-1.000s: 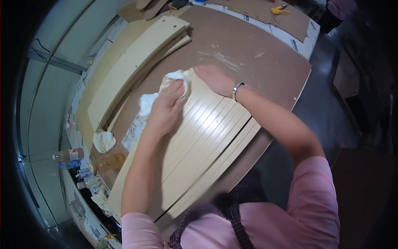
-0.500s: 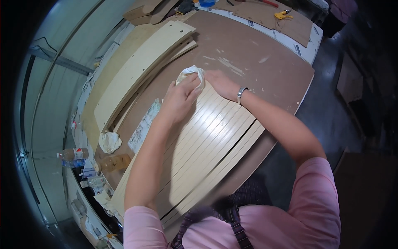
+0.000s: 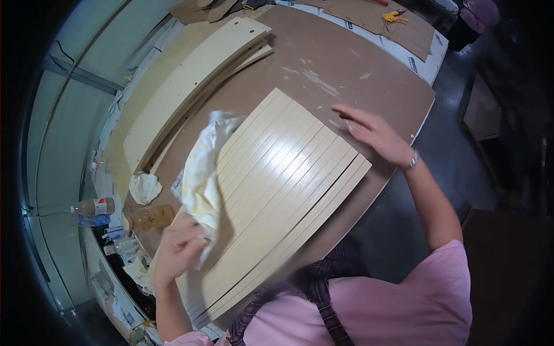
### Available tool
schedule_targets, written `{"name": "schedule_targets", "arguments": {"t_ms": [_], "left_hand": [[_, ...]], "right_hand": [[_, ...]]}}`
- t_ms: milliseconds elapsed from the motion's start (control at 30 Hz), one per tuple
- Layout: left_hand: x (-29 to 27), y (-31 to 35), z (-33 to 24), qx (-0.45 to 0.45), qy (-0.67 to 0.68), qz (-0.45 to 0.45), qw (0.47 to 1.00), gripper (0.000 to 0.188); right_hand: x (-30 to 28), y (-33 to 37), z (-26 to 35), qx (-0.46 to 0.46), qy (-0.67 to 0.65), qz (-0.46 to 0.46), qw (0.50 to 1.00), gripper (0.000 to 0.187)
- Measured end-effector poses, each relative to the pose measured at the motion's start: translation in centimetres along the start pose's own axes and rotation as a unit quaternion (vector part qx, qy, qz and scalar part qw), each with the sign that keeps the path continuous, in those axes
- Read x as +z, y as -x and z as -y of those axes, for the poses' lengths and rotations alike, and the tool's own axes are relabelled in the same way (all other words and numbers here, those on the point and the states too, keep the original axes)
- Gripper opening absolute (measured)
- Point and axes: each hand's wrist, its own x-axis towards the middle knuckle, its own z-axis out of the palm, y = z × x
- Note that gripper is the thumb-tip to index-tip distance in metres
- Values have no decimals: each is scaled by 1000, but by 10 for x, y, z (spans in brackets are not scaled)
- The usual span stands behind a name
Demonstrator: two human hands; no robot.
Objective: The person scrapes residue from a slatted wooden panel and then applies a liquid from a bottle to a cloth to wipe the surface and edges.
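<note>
Pale, cream-coloured wooden strips [image 3: 271,184] lie side by side as a curved stack in front of me, with a dark gap near the near edge. At the left edge of the stack my left hand [image 3: 180,247] is closed on one end of a white cloth with yellowish stains [image 3: 202,179]. The cloth hangs stretched out and slightly blurred, its far end beyond the strips' left side. My right hand [image 3: 378,137] is open and holds nothing. Its fingers stretch toward the far right corner of the strips, apart from them, over the brown tabletop [image 3: 369,86].
Long curved boards with holes [image 3: 184,86] lie at the far left. Near them are a crumpled white cloth [image 3: 145,188] and a jar of amber liquid [image 3: 151,218]. Bottles [image 3: 95,206] stand at the left edge. A yellow air gun [image 3: 395,16] rests on cardboard at the back.
My left hand has drawn the cloth from the strips' far end back toward me and left, so it unfolds. My right hand has lifted off the strips and moved right.
</note>
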Motion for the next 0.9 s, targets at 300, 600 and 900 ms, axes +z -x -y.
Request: {"name": "schedule_targets", "arguments": {"t_ms": [300, 600, 900], "left_hand": [[105, -168, -57, 299, -184, -80, 933, 35], [30, -16, 14, 174, -231, -36, 957, 20], [-36, 152, 86, 61, -172, -180, 967, 17]], "right_hand": [[94, 33, -35, -101, -114, -309, 939, 40], [107, 28, -50, -81, -104, -422, 897, 31], [95, 26, -52, -45, -59, -418, 906, 36]]}}
